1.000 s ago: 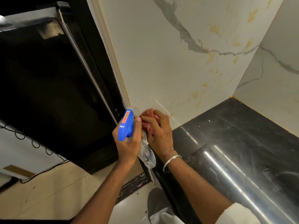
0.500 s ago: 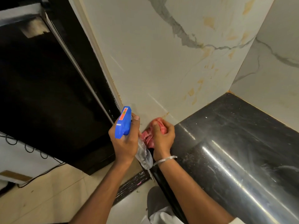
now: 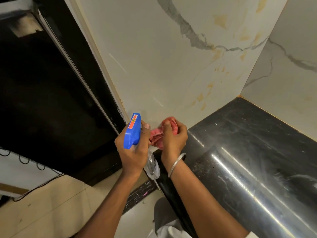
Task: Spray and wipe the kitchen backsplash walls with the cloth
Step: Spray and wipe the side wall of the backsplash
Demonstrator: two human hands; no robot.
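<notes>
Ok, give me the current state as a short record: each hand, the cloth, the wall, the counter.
left hand: grips the spray bottle, blue head up, clear body hanging below the fist
right hand: bunches the red cloth, bangle on the wrist
cloth position: at the bottom of the backsplash wall, beside the counter's left end
wall: white marble look, grey veins, yellowish marks spread toward the corner
counter: black, glossy, smeared
spray: none visible in the air
</notes>
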